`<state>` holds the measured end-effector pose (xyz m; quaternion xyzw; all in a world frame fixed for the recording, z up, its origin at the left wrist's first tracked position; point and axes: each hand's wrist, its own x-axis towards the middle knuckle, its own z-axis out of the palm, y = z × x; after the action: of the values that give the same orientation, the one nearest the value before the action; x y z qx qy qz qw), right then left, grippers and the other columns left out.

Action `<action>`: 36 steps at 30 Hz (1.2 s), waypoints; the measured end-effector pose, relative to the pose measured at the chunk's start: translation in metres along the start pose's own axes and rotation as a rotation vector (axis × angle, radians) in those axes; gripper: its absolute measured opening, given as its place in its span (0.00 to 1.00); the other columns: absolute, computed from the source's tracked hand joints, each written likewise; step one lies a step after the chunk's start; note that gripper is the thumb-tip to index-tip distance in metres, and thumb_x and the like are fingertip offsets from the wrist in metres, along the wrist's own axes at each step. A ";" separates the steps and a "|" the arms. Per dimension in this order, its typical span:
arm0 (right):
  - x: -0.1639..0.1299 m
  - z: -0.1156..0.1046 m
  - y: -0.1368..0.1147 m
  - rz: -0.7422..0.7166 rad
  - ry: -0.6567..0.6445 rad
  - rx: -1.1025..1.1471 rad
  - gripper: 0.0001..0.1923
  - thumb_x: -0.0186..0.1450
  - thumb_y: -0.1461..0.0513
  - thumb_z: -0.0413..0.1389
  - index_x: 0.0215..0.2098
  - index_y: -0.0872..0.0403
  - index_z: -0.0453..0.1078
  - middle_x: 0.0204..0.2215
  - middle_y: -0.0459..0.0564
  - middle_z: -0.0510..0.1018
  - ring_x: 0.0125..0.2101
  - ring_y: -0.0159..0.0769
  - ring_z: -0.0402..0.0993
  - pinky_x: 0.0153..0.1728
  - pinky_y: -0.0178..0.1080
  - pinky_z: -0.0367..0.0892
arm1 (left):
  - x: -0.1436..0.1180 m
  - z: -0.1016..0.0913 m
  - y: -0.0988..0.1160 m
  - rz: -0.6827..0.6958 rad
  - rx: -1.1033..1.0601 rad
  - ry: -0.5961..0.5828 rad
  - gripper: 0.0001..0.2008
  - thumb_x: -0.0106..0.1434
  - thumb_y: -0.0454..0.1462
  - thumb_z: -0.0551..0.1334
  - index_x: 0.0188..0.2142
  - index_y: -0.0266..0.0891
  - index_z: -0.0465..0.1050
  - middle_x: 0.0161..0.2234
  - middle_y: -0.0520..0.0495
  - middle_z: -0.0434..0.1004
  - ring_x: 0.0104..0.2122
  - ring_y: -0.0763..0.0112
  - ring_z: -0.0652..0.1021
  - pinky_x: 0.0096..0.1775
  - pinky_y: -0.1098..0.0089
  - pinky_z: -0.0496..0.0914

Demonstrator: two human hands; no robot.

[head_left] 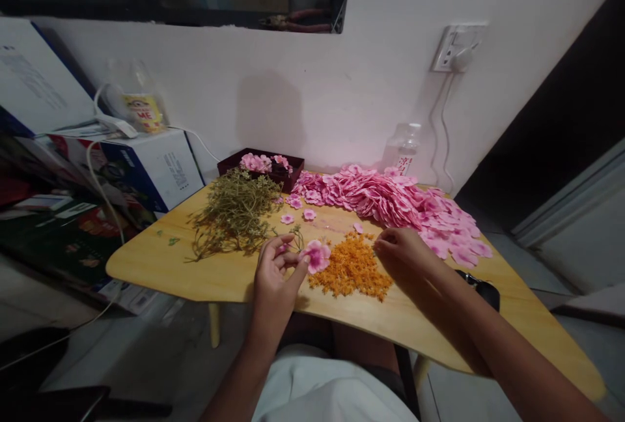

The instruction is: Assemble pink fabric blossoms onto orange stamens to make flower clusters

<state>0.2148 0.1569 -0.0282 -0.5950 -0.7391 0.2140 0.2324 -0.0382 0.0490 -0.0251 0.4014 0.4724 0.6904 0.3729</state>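
Note:
My left hand [278,272] pinches a pink artificial flower [317,256] with a darker centre, close to the left side of a heap of small orange flower pieces [354,266]. A thin green stem [299,239] shows just behind those fingers. At the heap's right edge my right hand [398,246] is closed, fingertips together and pointing left; whatever is between them is too small to make out. Behind it spreads a large pile of pink petals [390,197]. A tangle of green stems [234,207] lies to the left of my hands.
A dark red tray [297,174] holding pink flowers stands by the wall. Behind the petals is a clear plastic jar [405,142]. A black object [488,293] lies beneath my right forearm. Boxes [170,168] and a bottle [144,109] stand left of the table [161,272].

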 end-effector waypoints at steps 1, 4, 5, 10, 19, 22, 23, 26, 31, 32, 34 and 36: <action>0.000 -0.002 0.001 0.001 -0.007 0.043 0.10 0.54 0.57 0.56 0.24 0.56 0.74 0.23 0.51 0.79 0.26 0.39 0.73 0.25 0.35 0.62 | 0.000 0.000 0.000 -0.004 0.000 0.002 0.21 0.49 0.35 0.67 0.42 0.38 0.64 0.44 0.46 0.68 0.30 0.80 0.72 0.37 0.74 0.70; -0.003 -0.008 0.000 0.003 -0.040 0.197 0.12 0.55 0.54 0.56 0.26 0.56 0.72 0.26 0.52 0.79 0.28 0.39 0.74 0.28 0.36 0.66 | -0.001 0.001 -0.002 -0.023 -0.001 -0.001 0.21 0.49 0.36 0.67 0.42 0.38 0.64 0.43 0.46 0.68 0.30 0.80 0.72 0.38 0.73 0.70; -0.006 -0.010 -0.001 -0.001 -0.053 0.251 0.14 0.56 0.53 0.56 0.27 0.56 0.71 0.27 0.52 0.79 0.29 0.39 0.75 0.29 0.36 0.67 | -0.001 0.001 -0.002 -0.026 -0.002 -0.005 0.21 0.49 0.36 0.67 0.43 0.38 0.64 0.43 0.47 0.68 0.30 0.80 0.72 0.38 0.73 0.70; -0.023 -0.006 -0.022 -0.011 -0.083 0.585 0.16 0.55 0.51 0.60 0.31 0.56 0.70 0.27 0.50 0.77 0.30 0.36 0.75 0.36 0.39 0.71 | -0.006 0.008 0.000 -0.040 -0.004 -0.024 0.20 0.50 0.36 0.66 0.43 0.38 0.64 0.42 0.47 0.67 0.30 0.80 0.72 0.39 0.74 0.70; -0.067 0.015 -0.089 -0.177 0.054 0.799 0.09 0.56 0.59 0.62 0.32 0.52 0.69 0.28 0.46 0.75 0.30 0.33 0.74 0.34 0.37 0.69 | -0.008 0.019 0.000 -0.029 0.024 -0.056 0.18 0.53 0.35 0.64 0.44 0.38 0.65 0.41 0.46 0.67 0.32 0.77 0.72 0.42 0.71 0.69; -0.074 0.018 -0.101 -0.374 0.162 0.564 0.04 0.59 0.63 0.59 0.32 0.51 0.68 0.31 0.47 0.76 0.35 0.35 0.73 0.39 0.39 0.67 | -0.010 0.019 0.001 -0.041 -0.010 -0.085 0.18 0.53 0.35 0.64 0.43 0.38 0.65 0.39 0.47 0.68 0.34 0.77 0.71 0.42 0.73 0.68; -0.074 0.019 -0.102 -0.415 0.181 0.517 0.04 0.59 0.65 0.59 0.32 0.51 0.68 0.32 0.48 0.76 0.38 0.36 0.73 0.41 0.40 0.66 | -0.011 0.020 0.002 -0.045 -0.029 -0.096 0.18 0.53 0.35 0.64 0.43 0.38 0.64 0.39 0.47 0.68 0.34 0.76 0.71 0.42 0.73 0.69; -0.072 0.025 -0.104 -0.432 0.175 0.548 0.05 0.59 0.66 0.58 0.31 0.51 0.66 0.32 0.48 0.76 0.45 0.40 0.72 0.46 0.43 0.66 | -0.013 0.021 0.005 -0.027 -0.074 -0.121 0.18 0.53 0.34 0.64 0.43 0.39 0.64 0.42 0.46 0.67 0.36 0.76 0.72 0.41 0.73 0.70; -0.071 0.032 -0.107 -0.384 0.142 0.665 0.05 0.60 0.64 0.58 0.31 0.51 0.65 0.34 0.49 0.75 0.45 0.40 0.73 0.46 0.42 0.69 | -0.014 0.024 0.007 -0.005 -0.110 -0.136 0.17 0.53 0.33 0.64 0.43 0.39 0.64 0.46 0.44 0.66 0.39 0.74 0.73 0.43 0.71 0.71; -0.071 0.032 -0.108 -0.382 0.146 0.672 0.05 0.60 0.64 0.58 0.31 0.51 0.65 0.34 0.49 0.75 0.44 0.39 0.73 0.46 0.42 0.70 | -0.013 0.024 0.006 -0.011 -0.119 -0.136 0.17 0.53 0.33 0.64 0.43 0.39 0.64 0.46 0.44 0.66 0.39 0.73 0.73 0.43 0.71 0.71; -0.073 0.033 -0.109 -0.380 0.162 0.686 0.05 0.60 0.65 0.57 0.31 0.51 0.65 0.33 0.48 0.74 0.43 0.38 0.73 0.44 0.41 0.71 | -0.013 0.024 0.005 -0.016 -0.140 -0.139 0.17 0.53 0.33 0.64 0.43 0.39 0.64 0.45 0.44 0.67 0.40 0.72 0.73 0.43 0.71 0.72; -0.073 0.034 -0.109 -0.383 0.174 0.694 0.05 0.59 0.66 0.57 0.31 0.51 0.64 0.32 0.47 0.74 0.42 0.37 0.73 0.43 0.40 0.72 | -0.013 0.024 0.003 -0.014 -0.154 -0.144 0.17 0.54 0.34 0.64 0.43 0.39 0.65 0.45 0.45 0.68 0.41 0.72 0.73 0.43 0.71 0.71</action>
<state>0.1228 0.0618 0.0026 -0.3487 -0.6978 0.3526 0.5169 -0.0114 0.0449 -0.0188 0.4168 0.3927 0.6913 0.4407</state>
